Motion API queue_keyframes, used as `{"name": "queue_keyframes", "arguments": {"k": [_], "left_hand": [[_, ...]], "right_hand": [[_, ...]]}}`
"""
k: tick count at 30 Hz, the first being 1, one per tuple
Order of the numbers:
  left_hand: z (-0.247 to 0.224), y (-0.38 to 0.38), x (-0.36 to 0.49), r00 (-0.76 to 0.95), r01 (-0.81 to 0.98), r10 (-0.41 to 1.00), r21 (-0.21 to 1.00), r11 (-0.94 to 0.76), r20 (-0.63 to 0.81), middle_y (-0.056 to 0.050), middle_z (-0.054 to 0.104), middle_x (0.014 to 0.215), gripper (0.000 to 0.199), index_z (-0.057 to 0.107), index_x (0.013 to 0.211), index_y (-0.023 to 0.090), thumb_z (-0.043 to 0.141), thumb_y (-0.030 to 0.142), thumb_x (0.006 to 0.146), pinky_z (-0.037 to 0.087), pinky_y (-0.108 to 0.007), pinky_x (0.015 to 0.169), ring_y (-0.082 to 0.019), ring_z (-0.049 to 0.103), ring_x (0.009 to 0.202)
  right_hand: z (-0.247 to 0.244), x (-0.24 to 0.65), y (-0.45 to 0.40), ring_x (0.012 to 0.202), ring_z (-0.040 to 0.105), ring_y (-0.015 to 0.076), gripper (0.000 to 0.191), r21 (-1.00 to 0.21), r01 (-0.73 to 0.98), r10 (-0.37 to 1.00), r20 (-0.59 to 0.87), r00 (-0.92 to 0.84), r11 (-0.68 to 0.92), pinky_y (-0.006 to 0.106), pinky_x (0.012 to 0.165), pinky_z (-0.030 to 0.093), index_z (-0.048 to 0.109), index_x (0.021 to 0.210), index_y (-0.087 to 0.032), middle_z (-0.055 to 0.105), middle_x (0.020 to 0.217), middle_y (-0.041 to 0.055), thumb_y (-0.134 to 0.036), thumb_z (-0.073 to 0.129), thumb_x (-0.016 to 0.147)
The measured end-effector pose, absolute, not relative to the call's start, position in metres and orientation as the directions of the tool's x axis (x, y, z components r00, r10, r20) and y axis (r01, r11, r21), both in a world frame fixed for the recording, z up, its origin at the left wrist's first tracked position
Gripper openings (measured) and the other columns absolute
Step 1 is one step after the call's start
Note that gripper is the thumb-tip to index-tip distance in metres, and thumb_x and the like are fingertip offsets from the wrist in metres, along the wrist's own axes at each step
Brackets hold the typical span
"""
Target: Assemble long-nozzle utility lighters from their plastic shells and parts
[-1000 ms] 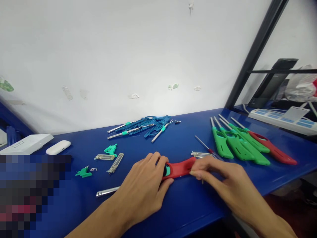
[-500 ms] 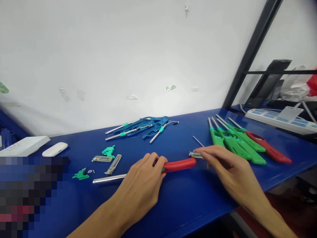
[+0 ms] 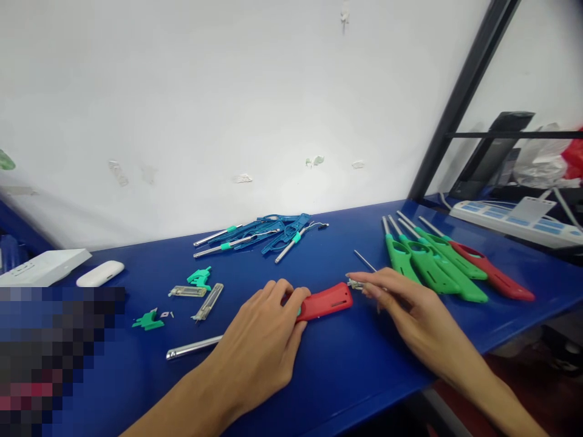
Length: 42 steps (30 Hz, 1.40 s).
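Observation:
My left hand point(image 3: 264, 331) is closed around a long-necked red gas lighter point(image 3: 327, 302) just above the blue table. Its flat handle side with a slot faces up, and its metal tube point(image 3: 194, 347) sticks out to the left. My right hand point(image 3: 405, 303) pinches a small clear lighter fuel tank point(image 3: 354, 283) with a metal end, close to the red handle's end; the fingers hide most of it. A thin metal rod point(image 3: 364, 260) shows beyond the right fingers; whether the hand holds it I cannot tell.
Several green lighters point(image 3: 432, 267) and a red one point(image 3: 494, 270) lie at right. Blue shell halves point(image 3: 286, 227) with metal tubes are at the back. Clear tanks point(image 3: 209, 302) and green plastic parts point(image 3: 148, 320) lie left, near a white case point(image 3: 100, 274). A power strip point(image 3: 514, 218) is far right.
The red lighter has rolled in my left hand, so its slotted flat side now shows. Its tube tip has shifted slightly down and left. My right hand has barely moved.

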<state>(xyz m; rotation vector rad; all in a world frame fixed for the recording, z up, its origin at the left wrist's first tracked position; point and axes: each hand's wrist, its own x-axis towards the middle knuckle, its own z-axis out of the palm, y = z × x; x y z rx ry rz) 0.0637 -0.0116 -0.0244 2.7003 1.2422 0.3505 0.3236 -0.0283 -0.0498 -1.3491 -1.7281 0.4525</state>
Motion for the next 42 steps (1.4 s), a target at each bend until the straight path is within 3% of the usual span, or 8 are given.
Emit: {"name": "queue_keyframes", "arguments": {"k": [3, 9, 15, 29, 34, 42], "left_hand": [[-0.024, -0.011, 0.063, 0.633, 0.726, 0.760, 0.227, -0.649, 0.145, -0.010, 0.057, 0.121, 0.032, 0.050, 0.134, 0.023, 0.040, 0.023, 0.104, 0.052, -0.051, 0.092, -0.028, 0.056, 0.106], [-0.025, -0.011, 0.062, 0.644, 0.718, 0.752, 0.225, -0.658, 0.142, -0.009, 0.057, 0.120, 0.030, 0.051, 0.133, 0.024, 0.039, 0.025, 0.105, 0.051, -0.052, 0.095, -0.029, 0.056, 0.107], [-0.026, -0.012, 0.063, 0.657, 0.708, 0.739, 0.215, -0.673, 0.150, -0.009, 0.058, 0.120, 0.030, 0.051, 0.133, 0.023, 0.040, 0.025, 0.105, 0.050, -0.053, 0.097, -0.029, 0.056, 0.108], [-0.026, -0.012, 0.063, 0.661, 0.704, 0.736, 0.217, -0.676, 0.148, -0.009, 0.058, 0.121, 0.027, 0.051, 0.129, 0.023, 0.041, 0.025, 0.104, 0.048, -0.055, 0.102, -0.029, 0.056, 0.110], [-0.027, -0.013, 0.062, 0.671, 0.689, 0.726, 0.237, -0.685, 0.149, -0.008, 0.058, 0.124, 0.029, 0.050, 0.132, 0.025, 0.043, 0.026, 0.104, 0.042, -0.058, 0.109, -0.028, 0.056, 0.113], [-0.026, -0.014, 0.063, 0.690, 0.670, 0.709, 0.243, -0.701, 0.143, -0.007, 0.059, 0.124, 0.030, 0.050, 0.134, 0.025, 0.043, 0.026, 0.104, 0.041, -0.060, 0.109, -0.028, 0.057, 0.113]], "right_hand": [[-0.051, 0.325, -0.027, 0.073, 0.059, 0.0155, 0.033, -0.729, 0.599, 0.916, 0.402, -0.015, 0.330, 0.029, 0.070, 0.050, 0.073, 0.123, -0.032, 0.067, 0.090, 0.0017, -0.047, 0.052, 0.103], [-0.047, 0.325, -0.025, 0.099, 0.069, 0.0225, 0.032, -0.771, 0.575, 0.935, 0.352, 0.027, 0.274, 0.032, 0.085, 0.054, 0.080, 0.105, -0.030, 0.076, 0.109, 0.0029, -0.053, 0.060, 0.096], [-0.043, 0.322, -0.026, 0.094, 0.073, 0.0269, 0.036, -0.806, 0.554, 0.954, 0.294, 0.065, 0.211, 0.033, 0.078, 0.057, 0.082, 0.097, -0.027, 0.080, 0.101, 0.0032, -0.059, 0.067, 0.089], [-0.043, 0.320, -0.026, 0.079, 0.074, 0.0202, 0.037, -0.889, 0.418, 0.967, 0.241, 0.085, 0.185, 0.027, 0.077, 0.058, 0.074, 0.093, -0.021, 0.078, 0.083, 0.0044, -0.057, 0.075, 0.084], [-0.042, 0.320, -0.026, 0.093, 0.073, 0.0241, 0.033, -0.877, 0.437, 0.960, 0.265, 0.088, 0.202, 0.030, 0.080, 0.056, 0.077, 0.085, -0.023, 0.079, 0.099, 0.0058, -0.055, 0.078, 0.080], [-0.043, 0.321, -0.028, 0.095, 0.073, 0.0264, 0.028, -0.864, 0.480, 0.971, 0.220, 0.093, 0.150, 0.032, 0.079, 0.053, 0.082, 0.086, -0.029, 0.080, 0.097, 0.0021, -0.056, 0.079, 0.078]]}}
